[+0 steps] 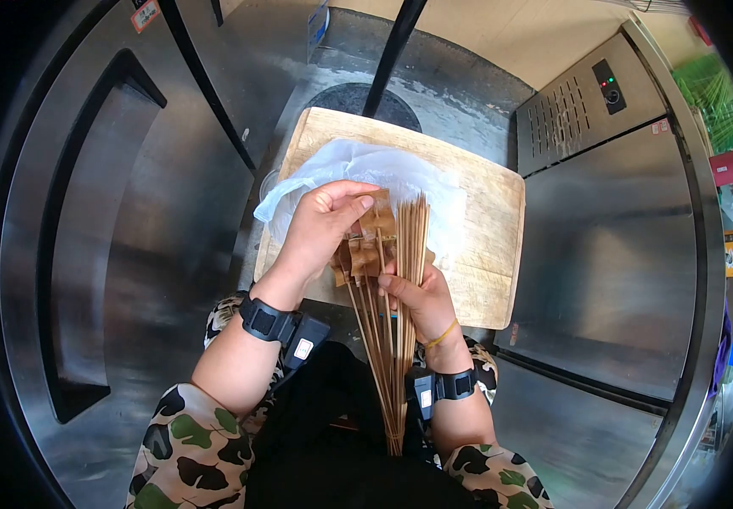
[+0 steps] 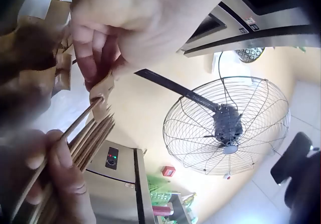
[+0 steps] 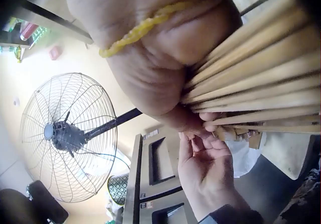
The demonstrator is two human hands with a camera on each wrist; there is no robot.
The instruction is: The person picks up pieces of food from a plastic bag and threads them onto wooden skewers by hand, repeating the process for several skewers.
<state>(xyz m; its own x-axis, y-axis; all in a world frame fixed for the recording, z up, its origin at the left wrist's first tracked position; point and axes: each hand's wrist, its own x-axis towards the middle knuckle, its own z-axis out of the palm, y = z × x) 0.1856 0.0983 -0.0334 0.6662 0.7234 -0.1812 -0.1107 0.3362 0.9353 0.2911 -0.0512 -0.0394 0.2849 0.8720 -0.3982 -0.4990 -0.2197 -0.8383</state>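
My left hand (image 1: 325, 225) pinches a flat brown food piece (image 1: 378, 222), like a sheet of bean curd, between thumb and fingers. In the left wrist view one skewer's tip meets this brown piece (image 2: 102, 96). My right hand (image 1: 426, 305) grips a thick bundle of bamboo skewers (image 1: 411, 233), points upward, with the thumb across a skewer. More brown pieces (image 1: 363, 257) sit on skewers just left of the bundle; their shafts run down toward my lap. The right wrist view shows the skewers (image 3: 261, 73) fanning out from the palm, which hides their grip.
Beneath the hands a crumpled translucent plastic bag (image 1: 345, 161) lies on a wooden board (image 1: 489, 246). Steel cabinets stand on both sides, the right cabinet (image 1: 604, 246) close to the board. A black pole (image 1: 392, 55) rises behind it, and a wire-caged fan (image 2: 225, 126) stands ahead.
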